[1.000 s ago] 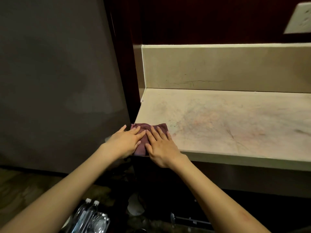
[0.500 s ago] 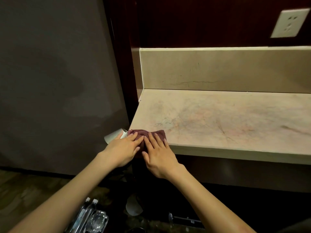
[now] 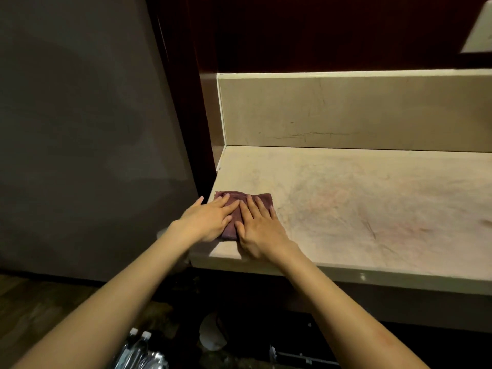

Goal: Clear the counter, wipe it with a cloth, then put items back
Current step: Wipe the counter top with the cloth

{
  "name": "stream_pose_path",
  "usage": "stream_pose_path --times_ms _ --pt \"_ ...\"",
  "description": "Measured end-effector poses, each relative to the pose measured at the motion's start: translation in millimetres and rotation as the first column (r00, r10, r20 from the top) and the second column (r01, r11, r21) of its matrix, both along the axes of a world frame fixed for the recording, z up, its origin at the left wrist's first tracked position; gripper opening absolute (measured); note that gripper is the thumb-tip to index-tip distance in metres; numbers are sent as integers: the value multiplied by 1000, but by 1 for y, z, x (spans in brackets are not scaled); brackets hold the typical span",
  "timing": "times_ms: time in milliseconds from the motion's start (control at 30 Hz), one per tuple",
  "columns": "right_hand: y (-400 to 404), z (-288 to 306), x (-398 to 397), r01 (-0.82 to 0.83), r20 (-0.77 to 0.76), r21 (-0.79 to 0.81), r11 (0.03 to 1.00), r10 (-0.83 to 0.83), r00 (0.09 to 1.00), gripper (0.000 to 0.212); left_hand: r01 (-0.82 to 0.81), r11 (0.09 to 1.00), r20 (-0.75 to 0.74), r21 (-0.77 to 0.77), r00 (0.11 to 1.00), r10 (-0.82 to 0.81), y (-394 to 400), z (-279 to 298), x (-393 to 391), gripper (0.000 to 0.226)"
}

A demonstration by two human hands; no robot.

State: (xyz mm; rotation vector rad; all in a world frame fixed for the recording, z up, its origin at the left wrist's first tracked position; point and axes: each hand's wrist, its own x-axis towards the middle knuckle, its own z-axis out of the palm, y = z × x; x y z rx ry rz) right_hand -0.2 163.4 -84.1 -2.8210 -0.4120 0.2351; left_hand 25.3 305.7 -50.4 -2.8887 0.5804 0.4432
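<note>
A folded maroon cloth [image 3: 262, 200] lies on the beige stone counter [image 3: 359, 209], near its front left corner. My left hand [image 3: 207, 219] presses flat on the cloth's left half, fingers stretched out and the thumb over the counter's left edge. My right hand [image 3: 259, 230] lies flat on the right half, right beside the left hand. Most of the cloth is hidden under the two hands. The counter surface shows faint reddish streaks and carries no other item.
A beige backsplash [image 3: 346, 113] closes the counter at the back, with dark wood and a white wall plate [image 3: 479, 30] above. A grey panel [image 3: 80, 129] stands to the left. On the floor below are water bottles [image 3: 138, 350] and a white object [image 3: 213, 334].
Both hands drew the cloth to the front left corner edge half a second ago, then pushed it away from me, further onto the counter.
</note>
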Motion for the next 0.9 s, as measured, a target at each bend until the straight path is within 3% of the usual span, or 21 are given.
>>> stream_pose_path --times_ms 300,433,567,900 --pt "-14 -2 86 27 36 -8 1000 -27 999 58 28 999 37 -27 999 -27 -12 -3 87 51" --pt "-19 -1 126 51 30 -18 999 -50 998 58 70 991 147 117 985 -87 -24 3 123 50" --pt "-21 -1 159 68 31 -32 997 -67 997 58 96 966 150 238 980 -134 -34 10 157 51" --pt "-10 0 213 17 14 -38 999 -17 1000 56 -43 880 125 473 992 -19 -47 18 193 60"
